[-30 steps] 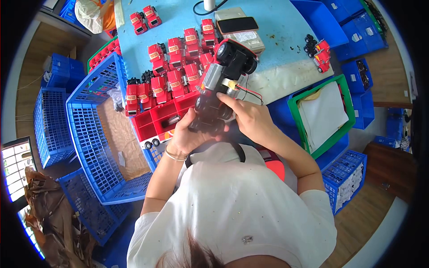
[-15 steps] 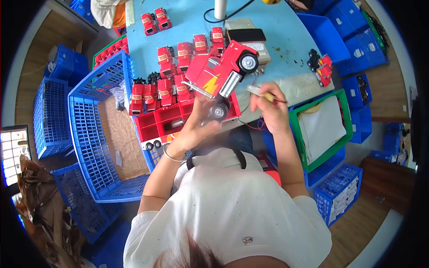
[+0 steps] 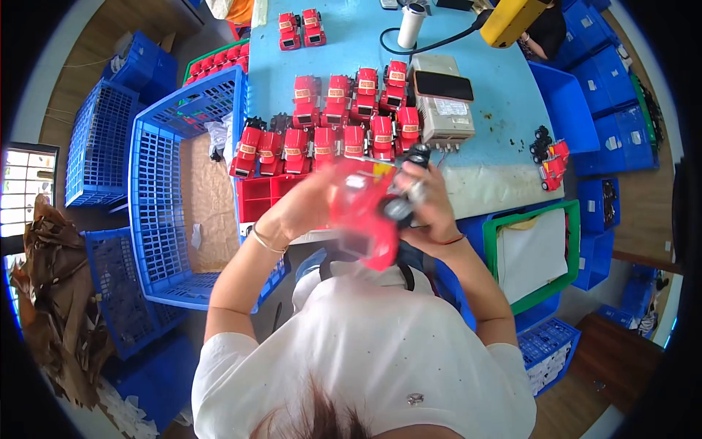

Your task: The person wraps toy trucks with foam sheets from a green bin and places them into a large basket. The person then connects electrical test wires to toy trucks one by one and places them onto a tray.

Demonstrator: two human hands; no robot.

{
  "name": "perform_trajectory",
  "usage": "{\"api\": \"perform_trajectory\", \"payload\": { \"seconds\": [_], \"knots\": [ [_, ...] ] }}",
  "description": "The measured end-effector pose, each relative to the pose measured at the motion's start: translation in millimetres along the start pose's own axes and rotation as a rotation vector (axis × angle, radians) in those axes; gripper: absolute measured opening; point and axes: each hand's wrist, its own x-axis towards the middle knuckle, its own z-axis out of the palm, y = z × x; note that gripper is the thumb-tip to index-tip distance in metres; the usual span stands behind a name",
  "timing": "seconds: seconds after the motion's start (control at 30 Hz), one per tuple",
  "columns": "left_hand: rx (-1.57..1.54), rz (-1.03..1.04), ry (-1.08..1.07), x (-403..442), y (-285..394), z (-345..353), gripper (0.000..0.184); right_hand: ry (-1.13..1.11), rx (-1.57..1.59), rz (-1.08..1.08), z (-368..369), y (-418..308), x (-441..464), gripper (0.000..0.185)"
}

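Observation:
A red toy truck (image 3: 360, 219), smeared by motion, is held in front of my chest with its black wheels toward the right. My left hand (image 3: 306, 205) grips its left side, and part of that hand is blurred. My right hand (image 3: 433, 205) closes around the wheel end. Something pale and shiny shows at the right fingers, too blurred to name. Beyond the hands, several similar red toy trucks (image 3: 296, 150) stand in rows on the blue table. A red compartment tray (image 3: 256, 192) lies partly hidden behind my left hand.
A blue basket (image 3: 139, 212) stands at left. A grey box (image 3: 447, 121) with a phone (image 3: 444, 85) on it sits on the blue table (image 3: 504, 95). At right are a toy truck (image 3: 554, 164) and a green-rimmed tray (image 3: 574, 241). A yellow device (image 3: 512, 20) is at the back, near another person's arm (image 3: 537, 47).
The truck has been turned over and brought lower, nearer my chest. My right hand has moved left onto it. The light-tipped tool seen in that hand earlier is no longer clearly visible. The view has shifted.

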Motion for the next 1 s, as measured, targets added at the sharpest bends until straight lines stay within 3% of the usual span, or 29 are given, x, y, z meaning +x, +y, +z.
{"api": "perform_trajectory", "payload": {
  "seconds": [0.03, 0.1, 0.17, 0.2, 0.27, 0.3, 0.33, 0.4, 0.47, 0.5, 0.53, 0.6, 0.63, 0.7, 0.73, 0.8, 0.83, 0.9, 0.97, 1.0],
  "knots": [
    [-0.001, 0.002, 0.004, 1, 3, -3, 0.059, -0.018, -0.128, -0.196, -3, 7, 2, 0.064],
    [0.385, 0.265, 0.069, 8, 14, -13, 0.053, -0.042, -0.389, -0.597, -14, 26, 9, 0.05],
    [0.66, 0.471, 0.372, 12, 39, -28, 0.048, -0.053, -0.5, -0.317, -57, 62, -2, 0.032],
    [0.86, 0.637, 0.486, 22, 57, -49, 0.046, 0.23, -0.572, -0.276, -78, 104, -19, 0.027],
    [1.264, 0.921, 0.732, 45, 95, -92, 0.046, 0.273, -0.719, 0.179, -151, 180, -58, 0.021],
    [1.465, 1.046, 0.857, 58, 116, -105, 0.048, 0.447, -0.65, 0.268, -184, 218, -77, 0.018],
    [1.673, 0.902, 1.155, 64, 135, -116, 0.055, 0.629, -0.586, 0.352, -216, 253, -97, 0.016],
    [1.764, 0.785, 1.326, 90, 180, -183, 0.068, 0.756, -0.816, 0.484, -276, 305, -141, 0.023],
    [1.926, 0.642, 1.378, 114, 220, -259, 0.083, 0.85, -0.8, 0.789, -328, 375, -196, 0.035],
    [1.863, 0.484, 1.433, 126, 212, -234, 0.06, 0.896, -0.873, 0.791, -337, 394, -206, 0.042],
    [1.901, 0.503, 1.376, 124, 228, -284, 0.06, 0.94, -0.946, 0.794, -342, 404, -208, 0.05],
    [2.552, 0.337, 0.737, 145, 261, -356, 0.033, 0.866, -0.911, 1.054, -344, 412, -199, 0.06],
    [1.688, 0.407, 1.116, 149, 257, -366, 0.067, 0.776, -0.957, 1.008, -348, 430, -204, 0.059],
    [1.355, 0.2, 1.055, 147, 241, -304, 0.096, 0.68, -0.998, 0.969, -349, 455, -209, 0.057],
    [1.364, 0.197, 1.051, 145, 244, -308, 0.096, 0.7, -0.994, 1.026, -343, 455, -201, 0.056],
    [1.888, 0.382, 1.186, 137, 249, -314, 0.083, 0.732, -0.983, 1.128, -333, 448, -189, 0.055],
    [1.884, 0.387, 1.193, 142, 244, -300, 0.083, 0.732, -0.98, 1.12, -331, 442, -190, 0.055],
    [2.162, 0.831, 1.231, 161, 213, -218, 0.072, 0.744, -0.974, 0.882, -320, 427, -185, 0.049],
    [2.071, 1.125, 1.066, 191, 156, -114, 0.067, 0.708, -0.938, 0.756, -292, 385, -162, 0.05],
    [2.05, 1.117, 0.99, 204, 128, -83, 0.067, 0.705, -0.907, 0.634, -277, 360, -152, 0.051]
  ]
}}
